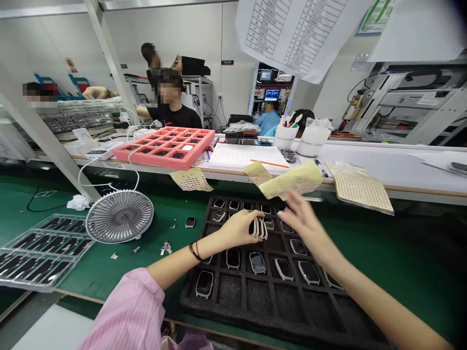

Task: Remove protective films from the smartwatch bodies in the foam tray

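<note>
Head view: a person's bare left hand point(239, 229) pinched a small stack of white curved watch-case frames point(259, 229) above a black foam compartment tray point(277, 316), while the open right hand point(304, 218) hung just beside it, the hands apart. Dark-screened watch cases point(258, 263) sat in the tray's slots on a green counter point(408, 253).

Nothing legible from here. Large white printed sheet point(292, 34) hanging overhead: ruled columns of characters, too small to read. Small yellow-and-red wall sign point(71, 64), white label on bench edge point(114, 165): wording blurred.
</note>
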A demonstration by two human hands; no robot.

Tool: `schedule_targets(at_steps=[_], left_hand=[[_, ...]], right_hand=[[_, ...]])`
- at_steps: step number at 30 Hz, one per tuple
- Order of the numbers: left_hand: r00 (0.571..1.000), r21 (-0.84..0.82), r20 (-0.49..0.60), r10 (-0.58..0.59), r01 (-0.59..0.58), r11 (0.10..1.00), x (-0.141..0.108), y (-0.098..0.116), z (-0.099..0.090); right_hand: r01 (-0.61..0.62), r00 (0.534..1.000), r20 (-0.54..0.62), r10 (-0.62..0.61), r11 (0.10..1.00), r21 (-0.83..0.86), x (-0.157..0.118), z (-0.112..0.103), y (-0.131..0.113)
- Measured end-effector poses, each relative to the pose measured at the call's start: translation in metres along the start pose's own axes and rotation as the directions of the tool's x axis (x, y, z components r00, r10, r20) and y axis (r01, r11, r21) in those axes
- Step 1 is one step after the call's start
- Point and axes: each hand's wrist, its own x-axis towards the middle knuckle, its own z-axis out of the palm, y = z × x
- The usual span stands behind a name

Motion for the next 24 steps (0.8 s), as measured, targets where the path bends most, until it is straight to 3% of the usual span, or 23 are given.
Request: schedule_targets(at_steps=[2,4,6,9,12,15,17,19,21,24], left_hand=[[0.998,0.033,-0.061,-0.012,0.014,0.999,-0.016,0.001,-0.007],[0.996,0.083,-0.09,-0.024,0.031,0.996,-0.03,0.0,-0.008],[0.995,0.155,-0.095,-0.044,0.058,0.986,-0.043,-0.003,-0.005],[0.991,0.264,-0.11,-0.081,0.107,0.959,-0.061,-0.008,0.0],[0.981,0.305,-0.123,-0.15,0.182,0.935,-0.079,-0.011,-0.009],[0.969,0.217,-0.091,-0.228,0.242,0.945,-0.107,-0.026,-0.033],[0.961,0.141,-0.057,-0.272,0.278,0.95,-0.132,-0.047,-0.051],[0.939,0.174,-0.006,-0.345,0.341,0.924,-0.159,-0.074,-0.062],[0.901,0.303,0.089,-0.424,0.381,0.874,-0.181,-0.101,-0.063],[0.858,0.434,0.134,-0.497,0.4,0.807,-0.198,-0.13,-0.054]], right_hand=[[-0.226,0.962,0.183,0.203,0.967,0.117,0.002,0.023,0.009],[-0.385,0.878,0.377,0.296,0.904,0.187,0.005,0.05,0.017],[-0.366,0.867,0.429,0.253,0.908,0.204,0.006,0.078,0.023],[-0.226,0.92,0.37,0.126,0.944,0.241,0.008,0.115,0.027],[-0.232,0.935,0.337,0.114,0.913,0.334,0.008,0.143,0.024],[-0.419,0.865,0.454,0.216,0.808,0.414,0.009,0.156,0.017],[-0.554,0.79,0.559,0.253,0.684,0.475,0.011,0.156,0.013],[-0.642,0.741,0.618,0.26,0.542,0.542,0.014,0.152,0.011],[-0.693,0.712,0.647,0.273,0.419,0.587,0.016,0.15,0.009],[-0.742,0.67,0.68,0.297,0.301,0.599,0.019,0.151,0.006]])
